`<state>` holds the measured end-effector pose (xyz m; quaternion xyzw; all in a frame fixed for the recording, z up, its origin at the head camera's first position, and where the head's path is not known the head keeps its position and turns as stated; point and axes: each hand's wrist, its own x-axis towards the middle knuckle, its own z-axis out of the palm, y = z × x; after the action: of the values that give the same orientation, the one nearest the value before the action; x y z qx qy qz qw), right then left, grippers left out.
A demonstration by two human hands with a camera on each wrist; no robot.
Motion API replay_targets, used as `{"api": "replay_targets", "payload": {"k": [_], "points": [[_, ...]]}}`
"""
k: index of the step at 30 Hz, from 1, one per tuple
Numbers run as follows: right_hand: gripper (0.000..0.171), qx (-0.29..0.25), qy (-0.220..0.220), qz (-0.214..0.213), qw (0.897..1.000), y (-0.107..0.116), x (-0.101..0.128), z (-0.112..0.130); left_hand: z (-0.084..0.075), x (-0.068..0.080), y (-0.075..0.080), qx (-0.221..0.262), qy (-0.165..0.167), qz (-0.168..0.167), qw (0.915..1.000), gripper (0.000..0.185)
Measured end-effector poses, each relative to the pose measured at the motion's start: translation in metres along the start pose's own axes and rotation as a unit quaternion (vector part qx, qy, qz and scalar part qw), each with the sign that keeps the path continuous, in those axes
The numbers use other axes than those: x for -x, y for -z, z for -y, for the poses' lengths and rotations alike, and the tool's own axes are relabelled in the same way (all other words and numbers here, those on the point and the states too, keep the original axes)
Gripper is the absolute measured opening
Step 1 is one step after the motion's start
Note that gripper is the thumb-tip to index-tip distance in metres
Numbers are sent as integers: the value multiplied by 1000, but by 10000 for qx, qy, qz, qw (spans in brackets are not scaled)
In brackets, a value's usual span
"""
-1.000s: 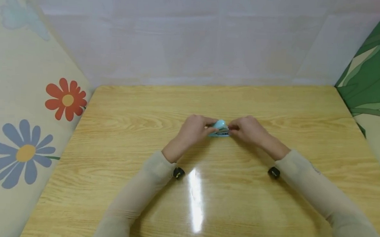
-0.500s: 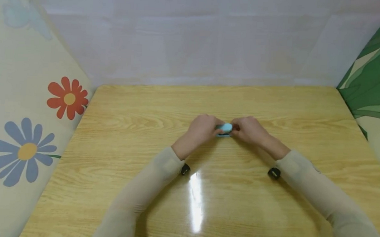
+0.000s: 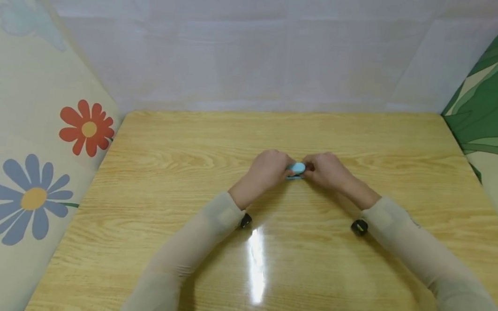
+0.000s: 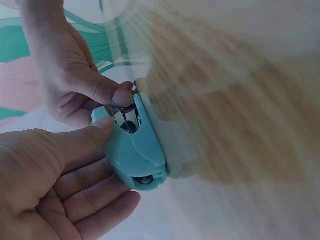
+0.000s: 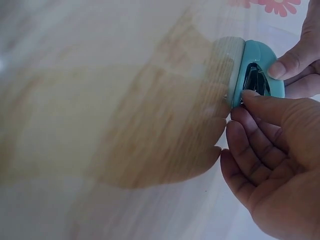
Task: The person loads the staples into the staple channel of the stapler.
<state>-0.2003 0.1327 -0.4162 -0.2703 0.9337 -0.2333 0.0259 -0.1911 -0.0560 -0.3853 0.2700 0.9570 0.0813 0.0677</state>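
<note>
On the far middle of the tabletop, both hands meet around one small thing.
Table [image 3: 180,170]: light wood grain, with a bright glare streak near the front.
Side panels: a flower-print panel [image 3: 41,163] on the left, a green leaf-print panel [image 3: 488,111] on the right, a pale wall behind.
Left hand [image 3: 267,168]: fingers curled round the stapler's rounded back end, thumb laid along its top, as the left wrist view shows.
Right hand [image 3: 326,171]: thumb tip pressed at the stapler's front end by the metal part, the other fingers bent beneath it; whether they bear on it I cannot tell.
Stapler [image 3: 296,169]: small, light blue, held between the two hands just above the table, its top shell lifted so the metal staple channel [image 4: 127,119] shows inside.
</note>
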Motion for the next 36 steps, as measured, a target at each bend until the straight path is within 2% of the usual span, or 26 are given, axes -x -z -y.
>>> {"api": "replay_targets", "payload": {"k": [6,17,26,31,36], "points": [[16,48,65,-4,10000,0,0,0,7,1,-3,350,14,-81,9994,32],[12,-33,-5,88,10000,2,5,-1,13,5,-2,773,-224,-377,9960,35],[18,-86,-65,240,9997,3,8,-2,12,8,-3,804,-235,-459,9954,37],[30,-65,-224,282,9993,13,13,-3,16,16,2,760,113,-399,9962,56],[42,192,-407,11,9990,33,28,-3,29,35,12,452,335,-772,9954,71]]}}
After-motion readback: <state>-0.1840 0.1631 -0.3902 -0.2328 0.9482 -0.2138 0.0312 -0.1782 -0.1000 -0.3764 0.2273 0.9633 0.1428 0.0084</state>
